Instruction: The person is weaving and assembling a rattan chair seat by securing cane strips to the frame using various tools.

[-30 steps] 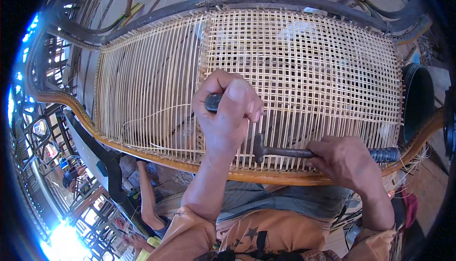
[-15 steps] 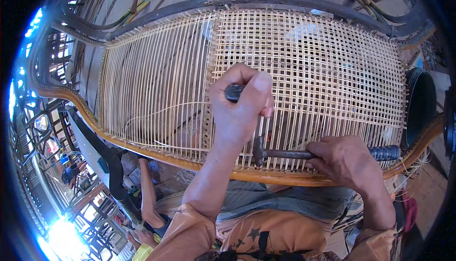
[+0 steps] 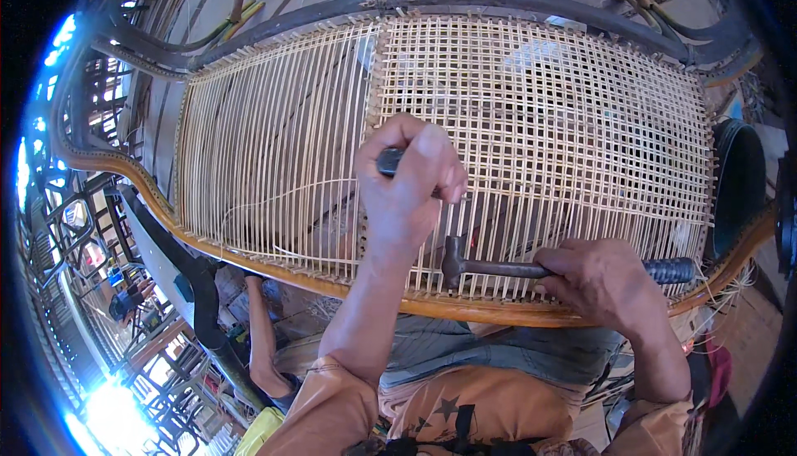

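A curved wooden frame (image 3: 274,269) carries a woven cane panel (image 3: 564,116), dense on its right half and only strung with bare strands on the left. My left hand (image 3: 408,182) is closed around a dark-handled tool (image 3: 388,161) pressed against the weave near the panel's middle. Lower right, my right hand (image 3: 599,282) grips a small hammer (image 3: 490,267) by its handle. The hammer head (image 3: 452,261) lies just above the frame's near rail, below my left hand.
A dark round container (image 3: 737,186) stands off the panel's right end. Stacked metal and cane furniture frames (image 3: 108,232) fill the left side. Another person's leg (image 3: 259,340) shows under the frame. Loose cane strands (image 3: 274,199) trail across the open left half.
My left hand with the tool has shifted right and slightly down along the weave. The right hand and hammer have stayed by the near rail.
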### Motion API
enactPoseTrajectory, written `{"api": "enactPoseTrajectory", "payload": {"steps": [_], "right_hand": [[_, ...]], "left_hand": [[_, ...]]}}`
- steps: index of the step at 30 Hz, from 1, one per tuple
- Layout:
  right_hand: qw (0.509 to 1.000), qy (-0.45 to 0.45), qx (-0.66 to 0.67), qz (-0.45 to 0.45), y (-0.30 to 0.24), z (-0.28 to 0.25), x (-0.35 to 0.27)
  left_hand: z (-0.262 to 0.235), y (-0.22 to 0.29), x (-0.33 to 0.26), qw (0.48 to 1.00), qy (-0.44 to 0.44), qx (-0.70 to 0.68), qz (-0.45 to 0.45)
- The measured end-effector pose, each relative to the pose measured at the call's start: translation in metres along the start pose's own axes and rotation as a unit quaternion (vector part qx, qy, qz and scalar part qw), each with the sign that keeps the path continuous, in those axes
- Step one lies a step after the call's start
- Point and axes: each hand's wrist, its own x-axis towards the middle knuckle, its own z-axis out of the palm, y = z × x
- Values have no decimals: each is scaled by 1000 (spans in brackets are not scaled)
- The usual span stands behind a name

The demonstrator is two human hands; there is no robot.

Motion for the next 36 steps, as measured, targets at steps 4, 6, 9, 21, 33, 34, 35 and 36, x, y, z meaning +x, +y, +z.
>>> {"api": "enactPoseTrajectory", "payload": {"steps": [4, 6, 9, 21, 33, 34, 35, 36], "right_hand": [[1000, -26, -10, 1, 1, -8, 6], [996, 41, -61, 43, 1, -13, 9], [1000, 9, -4, 10, -6, -7, 6], [998, 53, -33, 12, -6, -1, 15], [1000, -12, -17, 23, -20, 5, 25], [1000, -8, -15, 10, -20, 5, 27], [1000, -4, -12, -2, -21, 5, 29], [1000, -5, -12, -2, -20, 3, 32]], "left_hand": [[3, 0, 2, 997, -21, 70, 25], [7, 8, 0, 999, -1, 47, 7], [-12, 9, 2, 997, -47, 11, 64], [-6, 9, 6, 993, -47, 99, 32], [-30, 22, 5, 999, 6, 44, 13], [-31, 20, 6, 998, -9, 56, 28], [-31, 20, 7, 998, -10, 56, 28], [-30, 20, 8, 997, -17, 75, 30]]}}
